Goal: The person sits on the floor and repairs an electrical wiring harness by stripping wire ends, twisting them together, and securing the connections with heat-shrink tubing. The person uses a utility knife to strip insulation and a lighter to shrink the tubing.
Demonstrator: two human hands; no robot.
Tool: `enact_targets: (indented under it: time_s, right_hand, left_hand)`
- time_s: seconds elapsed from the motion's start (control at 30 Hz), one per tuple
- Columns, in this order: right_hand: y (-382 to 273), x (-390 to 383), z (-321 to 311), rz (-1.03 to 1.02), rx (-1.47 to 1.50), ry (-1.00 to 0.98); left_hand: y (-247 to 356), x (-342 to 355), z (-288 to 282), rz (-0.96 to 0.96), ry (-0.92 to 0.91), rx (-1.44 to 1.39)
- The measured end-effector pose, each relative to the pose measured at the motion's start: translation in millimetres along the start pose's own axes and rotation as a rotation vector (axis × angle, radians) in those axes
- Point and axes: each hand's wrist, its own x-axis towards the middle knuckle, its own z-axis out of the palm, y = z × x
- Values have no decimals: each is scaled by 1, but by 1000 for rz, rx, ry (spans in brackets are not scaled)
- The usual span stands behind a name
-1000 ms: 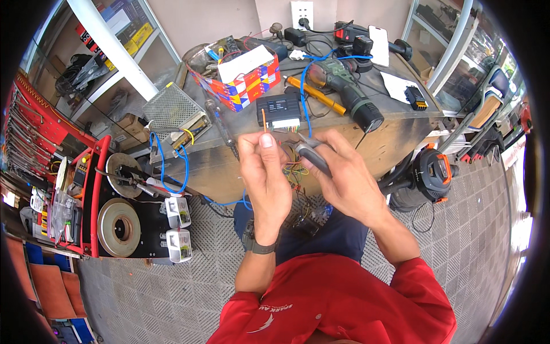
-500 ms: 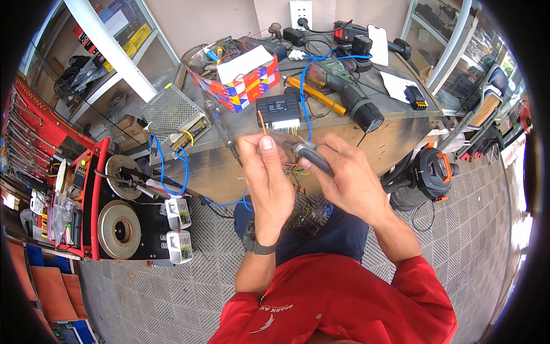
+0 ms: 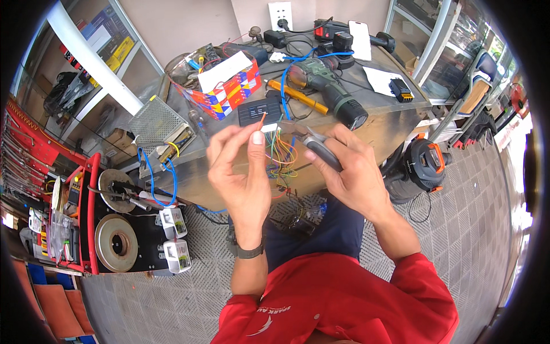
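Workbench: one black module; nearer than it, left hand pinching one orange wire, right hand wrapped round one pliers.

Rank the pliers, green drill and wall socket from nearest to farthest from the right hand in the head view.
1. Pliers: held in the right hand.
2. Green drill: on the bench, beyond the hand.
3. Wall socket: back wall, farther left.

**Bench Is Carrying a Crowd**

Left corner: a mesh case is sitting; farther in, a box is standing! A module is lying near the front edge, a drill is resting beside a rod, and toward the right, paper and a phone are lying.
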Motion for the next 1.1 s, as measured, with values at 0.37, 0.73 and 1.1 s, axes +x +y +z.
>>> enact_targets:
  time_s: [0.37, 0.73, 1.1]
  right_hand:
    - [0, -11, -7, -23, -42, -18]
    - [-1, -8, -14, -128, -195, -23]
    - [-12, -35, 66, 382, 834, 93]
  left_hand:
    - [37, 6, -10, -281, -109, -301]
    - [24, 4, 23, -410, -68, -365]
    - [21, 8, 73, -459, 364, -585]
